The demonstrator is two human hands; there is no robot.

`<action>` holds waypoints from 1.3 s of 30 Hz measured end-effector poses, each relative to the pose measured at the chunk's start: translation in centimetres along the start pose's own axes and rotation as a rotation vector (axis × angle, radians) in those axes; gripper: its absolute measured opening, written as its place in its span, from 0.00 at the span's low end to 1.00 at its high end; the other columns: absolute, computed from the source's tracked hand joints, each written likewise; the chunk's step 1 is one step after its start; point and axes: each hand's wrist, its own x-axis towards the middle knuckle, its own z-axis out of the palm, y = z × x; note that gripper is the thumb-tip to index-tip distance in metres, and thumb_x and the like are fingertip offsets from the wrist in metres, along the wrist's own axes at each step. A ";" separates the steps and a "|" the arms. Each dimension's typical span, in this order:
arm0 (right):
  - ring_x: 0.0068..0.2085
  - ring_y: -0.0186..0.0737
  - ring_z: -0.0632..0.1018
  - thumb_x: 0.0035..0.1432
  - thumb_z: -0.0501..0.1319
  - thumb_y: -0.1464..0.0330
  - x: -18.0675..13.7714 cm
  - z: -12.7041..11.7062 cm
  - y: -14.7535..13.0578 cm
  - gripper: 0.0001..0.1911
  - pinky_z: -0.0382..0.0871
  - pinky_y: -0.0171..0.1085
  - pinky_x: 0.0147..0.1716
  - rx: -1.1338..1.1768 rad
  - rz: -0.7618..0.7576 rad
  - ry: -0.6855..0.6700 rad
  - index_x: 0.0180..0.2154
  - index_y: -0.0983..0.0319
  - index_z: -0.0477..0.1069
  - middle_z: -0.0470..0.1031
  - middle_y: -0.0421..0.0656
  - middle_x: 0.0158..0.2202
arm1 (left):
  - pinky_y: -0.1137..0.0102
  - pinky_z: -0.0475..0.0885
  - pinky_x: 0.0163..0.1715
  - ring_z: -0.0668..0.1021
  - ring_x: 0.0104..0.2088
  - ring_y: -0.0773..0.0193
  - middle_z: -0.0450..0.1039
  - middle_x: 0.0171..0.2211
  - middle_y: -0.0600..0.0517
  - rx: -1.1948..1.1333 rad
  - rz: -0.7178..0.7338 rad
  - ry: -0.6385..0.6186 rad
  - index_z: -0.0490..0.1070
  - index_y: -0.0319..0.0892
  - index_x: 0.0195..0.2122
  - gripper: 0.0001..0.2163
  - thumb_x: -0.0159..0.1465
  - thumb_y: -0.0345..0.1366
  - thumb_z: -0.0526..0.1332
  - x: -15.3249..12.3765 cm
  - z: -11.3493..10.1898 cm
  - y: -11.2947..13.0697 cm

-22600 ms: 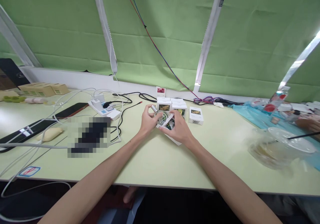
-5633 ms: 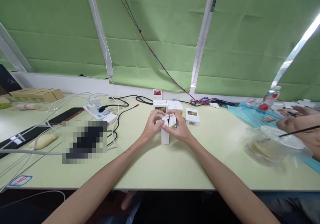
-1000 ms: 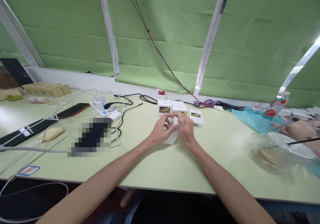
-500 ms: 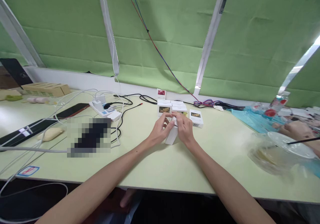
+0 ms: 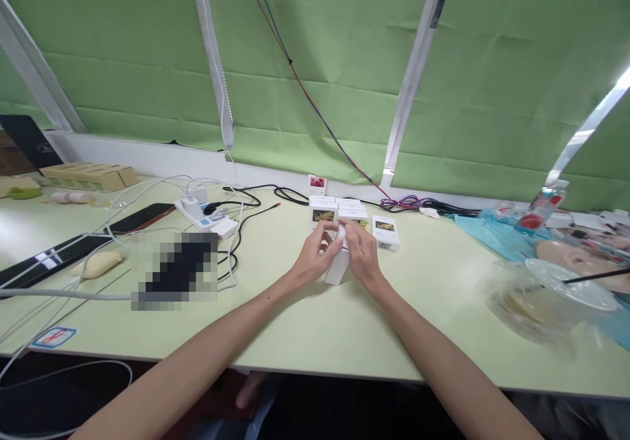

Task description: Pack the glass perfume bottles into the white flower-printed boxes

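A small white cardboard box (image 5: 337, 268) stands on the pale table, upright, between my two hands. My left hand (image 5: 315, 254) is curled round its top from the left, thumb and forefinger pinching near the upper edge. From the other side my right hand (image 5: 362, 251) grips the same top, fingers bent together over it. My fingers hide most of the box's upper end. Just behind stand white boxes with yellow flower pictures, one of them a flower-picture box (image 5: 323, 214) at the left. Another white box (image 5: 386, 233) lies right of my right hand.
A box with a pink picture (image 5: 317, 185) stands against the back ledge. On the left are a power strip (image 5: 207, 220), tangled cables and a dark phone (image 5: 140, 218). To the right sit a lidded plastic cup (image 5: 556, 302) with a straw, a blue plastic sheet (image 5: 492, 233) and a bottle (image 5: 548, 204).
My fingers have shifted slightly at the top of the box, the right thumb now standing more upright. Box and forearms stay in nearly the same place.
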 end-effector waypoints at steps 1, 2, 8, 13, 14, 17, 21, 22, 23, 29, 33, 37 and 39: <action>0.54 0.48 0.78 0.69 0.49 0.59 0.0 0.0 0.0 0.22 0.70 0.46 0.54 0.001 0.009 0.004 0.47 0.61 0.78 0.80 0.49 0.51 | 0.71 0.72 0.32 0.73 0.37 0.65 0.69 0.48 0.48 -0.001 0.001 0.000 0.63 0.45 0.48 0.15 0.68 0.49 0.56 0.0 0.0 0.0; 0.54 0.48 0.78 0.69 0.49 0.59 0.0 0.0 0.0 0.21 0.69 0.46 0.54 0.002 0.013 0.006 0.47 0.61 0.78 0.80 0.49 0.51 | 0.70 0.72 0.33 0.73 0.37 0.65 0.69 0.48 0.48 -0.002 0.001 -0.001 0.63 0.45 0.48 0.15 0.68 0.49 0.56 0.0 0.0 0.0; 0.53 0.48 0.78 0.69 0.48 0.59 0.0 0.0 -0.1 0.22 0.69 0.46 0.54 -0.004 -0.003 -0.013 0.45 0.61 0.78 0.80 0.50 0.49 | 0.70 0.72 0.33 0.73 0.37 0.65 0.68 0.48 0.48 -0.013 0.005 -0.005 0.63 0.45 0.48 0.15 0.68 0.49 0.56 0.0 0.0 0.0; 0.52 0.48 0.78 0.69 0.47 0.59 0.0 0.0 -0.1 0.22 0.69 0.46 0.54 -0.001 -0.015 -0.015 0.44 0.60 0.77 0.80 0.49 0.49 | 0.70 0.72 0.33 0.73 0.37 0.65 0.68 0.49 0.48 -0.020 0.006 -0.009 0.63 0.45 0.49 0.15 0.68 0.49 0.56 0.0 0.0 -0.4; 0.52 0.48 0.78 0.69 0.47 0.59 0.0 0.0 -0.1 0.22 0.69 0.46 0.54 -0.002 -0.015 -0.014 0.43 0.60 0.77 0.80 0.49 0.49 | 0.70 0.73 0.33 0.73 0.37 0.65 0.68 0.49 0.48 -0.019 0.007 -0.009 0.63 0.45 0.49 0.15 0.68 0.49 0.56 0.0 0.0 -0.4; 0.52 0.48 0.78 0.70 0.47 0.59 0.0 0.0 0.0 0.22 0.69 0.46 0.53 -0.002 -0.017 -0.017 0.44 0.60 0.77 0.80 0.49 0.49 | 0.70 0.73 0.34 0.73 0.37 0.65 0.68 0.49 0.48 -0.020 0.011 -0.008 0.63 0.45 0.49 0.15 0.68 0.49 0.56 0.0 0.0 -0.5; 0.52 0.47 0.78 0.70 0.47 0.59 0.0 0.1 0.1 0.22 0.69 0.45 0.53 0.006 -0.030 -0.019 0.43 0.60 0.78 0.80 0.49 0.49 | 0.70 0.73 0.33 0.73 0.37 0.65 0.68 0.49 0.48 -0.019 0.002 -0.008 0.63 0.45 0.49 0.15 0.68 0.49 0.56 0.0 -0.1 -0.4; 0.52 0.47 0.78 0.70 0.47 0.60 0.0 0.1 0.1 0.22 0.69 0.45 0.53 0.007 -0.031 -0.019 0.43 0.60 0.78 0.81 0.49 0.49 | 0.70 0.73 0.33 0.73 0.37 0.65 0.68 0.49 0.48 -0.018 0.000 -0.007 0.63 0.45 0.49 0.15 0.68 0.49 0.56 0.0 -0.1 -0.4; 0.52 0.47 0.78 0.70 0.47 0.60 0.0 0.1 0.1 0.22 0.69 0.45 0.53 0.007 -0.033 -0.019 0.43 0.60 0.78 0.81 0.49 0.48 | 0.70 0.72 0.33 0.73 0.37 0.64 0.69 0.49 0.48 -0.017 -0.001 -0.006 0.63 0.45 0.49 0.15 0.68 0.49 0.56 0.0 -0.1 -0.3; 0.52 0.47 0.79 0.70 0.47 0.60 0.1 0.1 0.1 0.22 0.70 0.45 0.54 0.007 -0.036 -0.019 0.42 0.60 0.79 0.81 0.48 0.48 | 0.70 0.72 0.33 0.73 0.37 0.65 0.69 0.49 0.48 -0.014 0.005 0.001 0.64 0.45 0.48 0.16 0.68 0.50 0.56 0.0 -0.1 -0.3; 0.52 0.46 0.78 0.70 0.47 0.60 0.1 0.1 0.1 0.22 0.69 0.44 0.53 -0.001 -0.033 -0.029 0.43 0.60 0.79 0.81 0.48 0.48 | 0.70 0.72 0.33 0.73 0.37 0.65 0.69 0.49 0.48 -0.017 -0.003 -0.002 0.64 0.45 0.48 0.16 0.68 0.50 0.56 -0.1 -0.2 -0.2; 0.52 0.47 0.78 0.70 0.47 0.60 0.0 0.1 0.0 0.22 0.69 0.45 0.53 -0.001 -0.032 -0.031 0.43 0.59 0.78 0.80 0.48 0.48 | 0.70 0.72 0.33 0.73 0.37 0.65 0.68 0.49 0.48 -0.028 0.002 -0.011 0.63 0.45 0.49 0.15 0.68 0.49 0.56 0.0 -0.2 -0.3; 0.51 0.47 0.78 0.70 0.46 0.59 0.0 0.1 -0.1 0.23 0.69 0.46 0.53 -0.002 -0.034 -0.032 0.43 0.59 0.78 0.81 0.48 0.48 | 0.71 0.72 0.33 0.72 0.38 0.65 0.68 0.49 0.48 -0.026 0.001 -0.017 0.63 0.45 0.49 0.15 0.68 0.49 0.56 0.0 -0.1 -0.4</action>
